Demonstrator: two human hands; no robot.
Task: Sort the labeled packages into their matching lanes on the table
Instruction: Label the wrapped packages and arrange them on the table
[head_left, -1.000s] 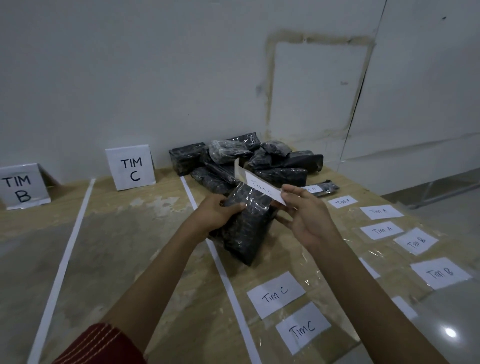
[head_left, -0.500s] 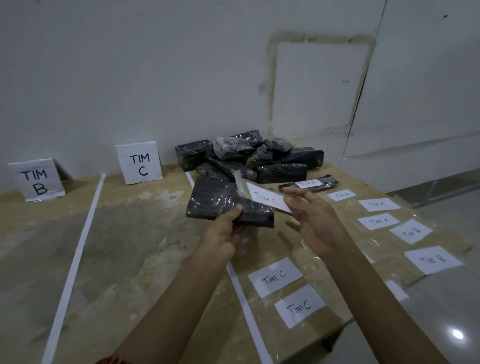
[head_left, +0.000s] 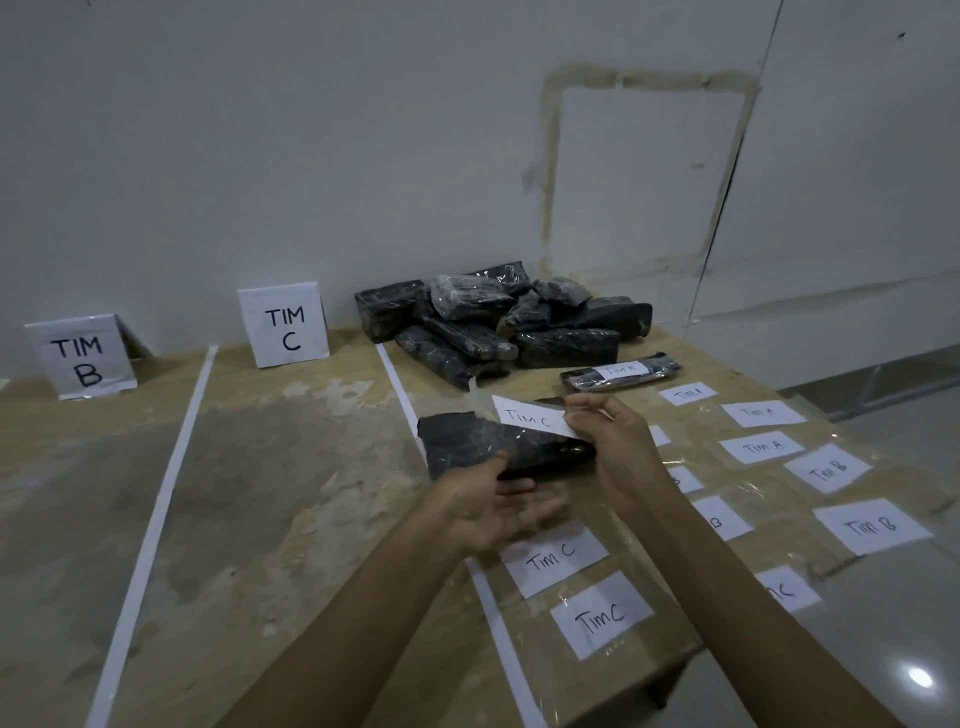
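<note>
A black wrapped package (head_left: 467, 441) lies flat across the white lane line (head_left: 400, 384), between the TIM C lane and the label area. My right hand (head_left: 618, 452) pinches a white "Tim C" label (head_left: 530, 418) over the package's top. My left hand (head_left: 493, 499) is palm up at the package's near edge, fingers straight, thumb touching the edge. A pile of several unlabeled black packages (head_left: 493, 322) sits at the back against the wall. One package with a "Tim A" label (head_left: 621, 371) lies to the right of the pile.
Standing signs TIM C (head_left: 284, 325) and TIM B (head_left: 80, 358) mark lanes split by another white line (head_left: 171, 467). Loose labels lie under clear film on the right: Tim C (head_left: 553, 558), Tim A (head_left: 761, 447), Tim B (head_left: 872, 525). The table's edge runs at the right.
The package went from upright in both hands to lying flat and lower. My left hand's grip on it has loosened into an open palm. My right hand kept hold of the label.
</note>
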